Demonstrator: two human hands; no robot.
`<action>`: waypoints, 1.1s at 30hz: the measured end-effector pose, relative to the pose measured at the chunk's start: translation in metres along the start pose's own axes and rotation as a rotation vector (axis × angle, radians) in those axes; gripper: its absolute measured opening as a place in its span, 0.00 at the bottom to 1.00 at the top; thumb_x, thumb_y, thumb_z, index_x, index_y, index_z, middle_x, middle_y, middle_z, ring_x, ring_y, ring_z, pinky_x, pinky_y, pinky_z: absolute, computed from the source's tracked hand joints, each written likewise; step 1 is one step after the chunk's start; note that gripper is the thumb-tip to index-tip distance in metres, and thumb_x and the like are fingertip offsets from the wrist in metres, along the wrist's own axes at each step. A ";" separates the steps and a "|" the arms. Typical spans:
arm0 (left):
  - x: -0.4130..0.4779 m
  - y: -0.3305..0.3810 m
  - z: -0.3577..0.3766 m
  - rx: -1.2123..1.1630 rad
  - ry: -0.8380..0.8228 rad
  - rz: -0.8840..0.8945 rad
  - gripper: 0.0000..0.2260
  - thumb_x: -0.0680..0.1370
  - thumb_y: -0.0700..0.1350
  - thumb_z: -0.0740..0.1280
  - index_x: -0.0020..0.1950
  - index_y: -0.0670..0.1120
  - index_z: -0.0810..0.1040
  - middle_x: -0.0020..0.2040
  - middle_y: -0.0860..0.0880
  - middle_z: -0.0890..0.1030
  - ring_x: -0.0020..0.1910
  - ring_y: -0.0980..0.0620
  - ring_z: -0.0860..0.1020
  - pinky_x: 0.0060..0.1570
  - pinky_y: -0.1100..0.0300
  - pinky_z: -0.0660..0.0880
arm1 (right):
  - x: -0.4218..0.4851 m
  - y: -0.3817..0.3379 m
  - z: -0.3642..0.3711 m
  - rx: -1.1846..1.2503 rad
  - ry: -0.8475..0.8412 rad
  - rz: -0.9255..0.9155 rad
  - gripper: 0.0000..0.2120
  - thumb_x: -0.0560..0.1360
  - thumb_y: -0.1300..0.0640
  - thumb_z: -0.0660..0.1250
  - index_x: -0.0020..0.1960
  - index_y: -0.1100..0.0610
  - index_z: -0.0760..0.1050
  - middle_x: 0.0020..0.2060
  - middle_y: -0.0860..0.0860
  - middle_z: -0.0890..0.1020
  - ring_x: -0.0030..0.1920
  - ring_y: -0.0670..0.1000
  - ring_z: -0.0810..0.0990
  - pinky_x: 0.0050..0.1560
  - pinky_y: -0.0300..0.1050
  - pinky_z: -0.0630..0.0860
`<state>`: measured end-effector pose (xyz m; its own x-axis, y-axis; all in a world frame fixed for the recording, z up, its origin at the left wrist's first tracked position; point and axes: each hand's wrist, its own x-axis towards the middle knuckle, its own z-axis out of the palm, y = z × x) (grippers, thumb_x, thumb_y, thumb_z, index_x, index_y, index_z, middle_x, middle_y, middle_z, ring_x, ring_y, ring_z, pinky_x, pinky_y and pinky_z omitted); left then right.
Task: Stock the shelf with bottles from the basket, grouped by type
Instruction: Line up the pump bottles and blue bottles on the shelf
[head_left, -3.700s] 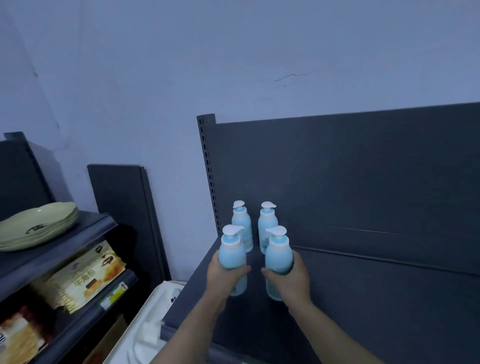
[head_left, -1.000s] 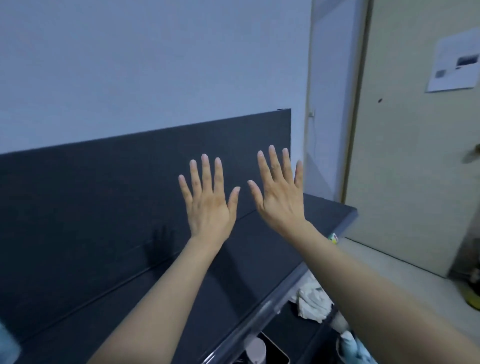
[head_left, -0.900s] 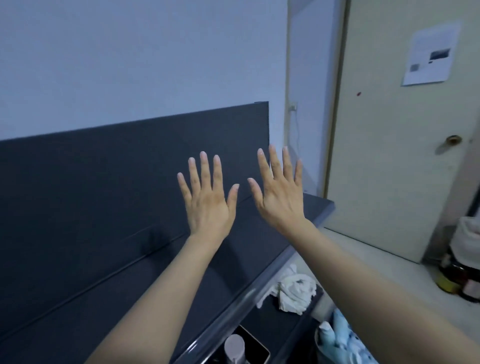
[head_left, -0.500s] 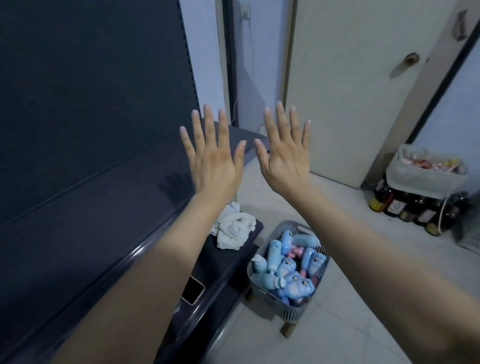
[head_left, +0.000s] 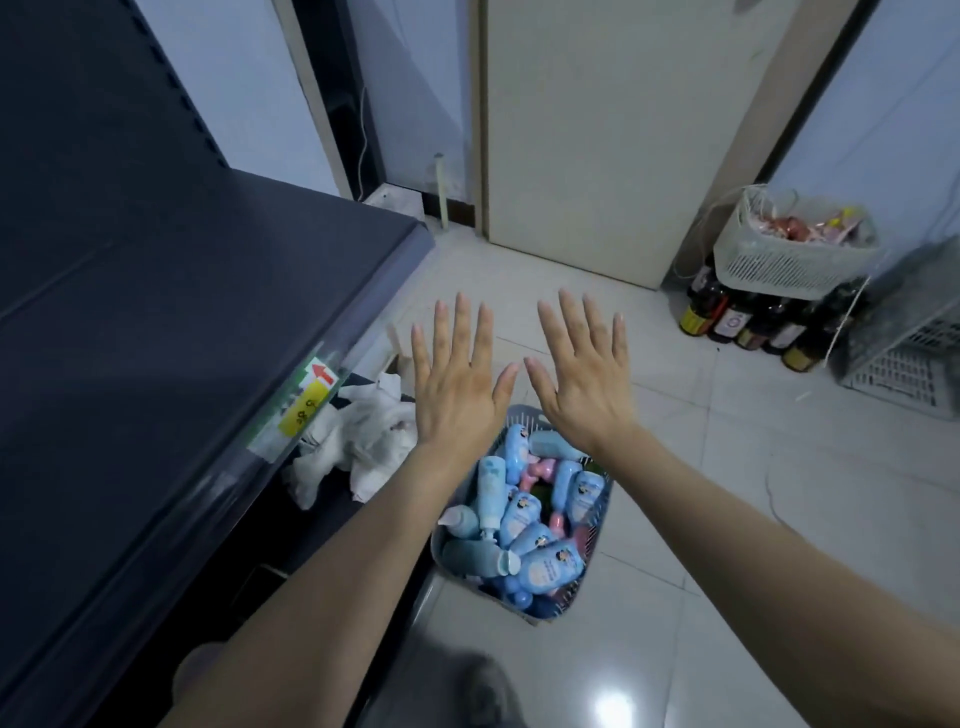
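Over the floor basket (head_left: 595, 540), left hand (head_left: 457, 387) and right hand (head_left: 582, 387) hover spread flat, fingers straight, holding nothing, with the bottles (head_left: 519, 514) heaped beneath and the dark shelf (head_left: 156, 338) at left. Those bottles lie jumbled, blue and pink ones crossing, so a hasty grab could lift mixed types, or snag one and tip a neighbour onto the tiles (head_left: 727, 467).

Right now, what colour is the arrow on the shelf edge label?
The arrow is red; head view.
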<state>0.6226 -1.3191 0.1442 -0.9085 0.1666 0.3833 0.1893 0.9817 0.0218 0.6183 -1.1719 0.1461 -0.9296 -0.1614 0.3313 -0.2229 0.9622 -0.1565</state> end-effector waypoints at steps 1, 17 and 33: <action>0.002 0.000 0.012 0.002 -0.026 0.013 0.29 0.79 0.56 0.50 0.74 0.40 0.60 0.74 0.38 0.62 0.73 0.39 0.60 0.71 0.44 0.44 | 0.001 0.006 0.010 -0.002 -0.043 0.013 0.30 0.77 0.42 0.44 0.75 0.55 0.55 0.75 0.56 0.58 0.75 0.59 0.55 0.72 0.57 0.42; -0.092 0.005 0.179 0.033 -0.493 0.001 0.36 0.64 0.45 0.72 0.69 0.40 0.65 0.68 0.41 0.72 0.66 0.41 0.71 0.69 0.45 0.54 | 0.013 0.119 0.171 -0.087 -0.598 -0.298 0.30 0.78 0.41 0.40 0.76 0.54 0.51 0.75 0.53 0.53 0.76 0.57 0.52 0.73 0.55 0.42; -0.190 -0.018 0.313 -0.206 -0.845 0.275 0.10 0.60 0.44 0.72 0.40 0.50 0.84 0.37 0.53 0.84 0.34 0.56 0.82 0.34 0.65 0.77 | -0.021 0.066 0.355 -0.109 -0.731 -1.020 0.21 0.68 0.60 0.53 0.48 0.56 0.83 0.47 0.56 0.84 0.49 0.56 0.83 0.49 0.54 0.79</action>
<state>0.6748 -1.3396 -0.2180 -0.7769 0.4839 -0.4027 0.4285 0.8751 0.2250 0.5190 -1.1831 -0.2014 -0.3020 -0.8903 -0.3408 -0.9409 0.3359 -0.0438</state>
